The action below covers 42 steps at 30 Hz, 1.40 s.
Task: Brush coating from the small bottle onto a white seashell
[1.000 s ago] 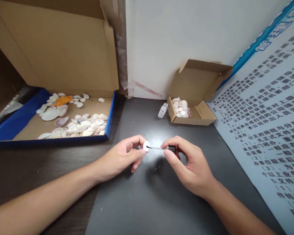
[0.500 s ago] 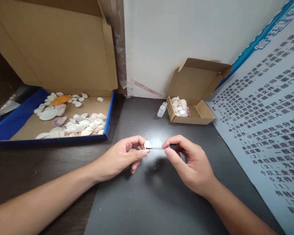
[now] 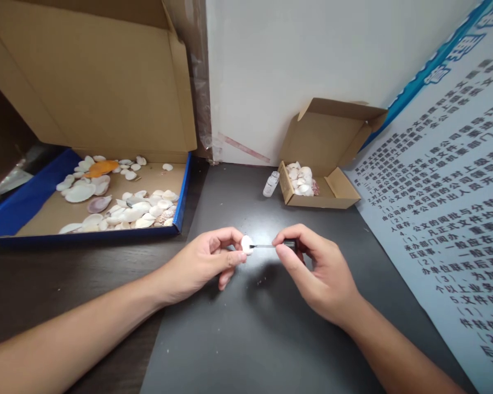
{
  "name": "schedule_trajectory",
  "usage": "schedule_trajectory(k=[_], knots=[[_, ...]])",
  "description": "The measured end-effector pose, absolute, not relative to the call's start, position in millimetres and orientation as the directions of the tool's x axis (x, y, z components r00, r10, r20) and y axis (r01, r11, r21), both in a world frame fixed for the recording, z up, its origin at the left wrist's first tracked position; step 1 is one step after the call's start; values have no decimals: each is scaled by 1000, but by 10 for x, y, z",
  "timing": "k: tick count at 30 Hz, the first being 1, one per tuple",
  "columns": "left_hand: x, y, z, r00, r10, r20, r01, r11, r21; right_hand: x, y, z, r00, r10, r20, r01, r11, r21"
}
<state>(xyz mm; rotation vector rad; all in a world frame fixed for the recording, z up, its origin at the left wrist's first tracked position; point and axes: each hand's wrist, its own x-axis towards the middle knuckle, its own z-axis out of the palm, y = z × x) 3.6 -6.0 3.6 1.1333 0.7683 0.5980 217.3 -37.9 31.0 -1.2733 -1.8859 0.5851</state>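
The left grip (image 3: 207,260) pinches a white shell (image 3: 247,244); the right grip (image 3: 318,271) pinches a thin brush (image 3: 265,245), its tip at this shell. Brushing seems in progress; how much is done, I cannot tell. Beyond the right grip is an uncapped bottle (image 3: 270,185).

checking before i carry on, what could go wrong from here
The small white shell, pinched only at its edge by the left hand, might slip under the brush. The glass bottle looks uncapped, so a knock could spill anything inside.
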Motion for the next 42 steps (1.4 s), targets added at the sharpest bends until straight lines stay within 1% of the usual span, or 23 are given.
schedule_trajectory(k=[3, 7, 11, 15, 17, 19, 22, 26, 30, 33, 36, 38, 40, 42], knots=[[37, -61, 41, 608, 760, -230, -34, 314, 949, 2171, -392, 312, -173, 912, 372, 609, 396, -687], [39, -59, 37, 606, 764, -220, -40, 306, 951, 2160, -402, 318, -246, 890, 385, 560, 454, -693], [38, -58, 36, 603, 767, -222, -41, 308, 951, 2159, -397, 321, -149, 910, 387, 621, 391, -680], [37, -59, 48, 595, 769, -232, -35, 313, 949, 2167, -396, 325, -214, 899, 382, 585, 431, -687], [36, -59, 51, 585, 777, -232, -42, 315, 948, 2172, -397, 329, -184, 904, 386, 612, 413, -675], [34, -59, 52, 576, 783, -234, -50, 319, 946, 2175, -398, 336, -146, 908, 392, 607, 395, -689], [32, -58, 50, 573, 784, -239, -54, 326, 944, 2178, -400, 345, -171, 909, 379, 561, 406, -721], [31, -60, 47, 571, 785, -238, -58, 328, 943, 2177, -395, 348, -121, 916, 383, 599, 375, -708], [30, -66, 49, 590, 778, -216, -90, 330, 940, 2175, -390, 341, -183, 920, 345, 544, 388, -744], [30, -69, 50, 586, 781, -217, -91, 329, 940, 2173, -392, 337, -141, 931, 336, 576, 353, -737], [32, -68, 50, 585, 781, -221, -83, 328, 941, 2175, -397, 343, -171, 934, 314, 525, 356, -773], [33, -66, 50, 589, 777, -221, -80, 329, 941, 2179, -399, 349, -182, 935, 306, 541, 355, -762], [33, -62, 50, 589, 775, -229, -66, 329, 942, 2183, -397, 354, -140, 936, 324, 578, 343, -741], [32, -59, 50, 584, 774, -243, -45, 329, 943, 2185, -394, 357, -122, 933, 338, 556, 347, -755]])
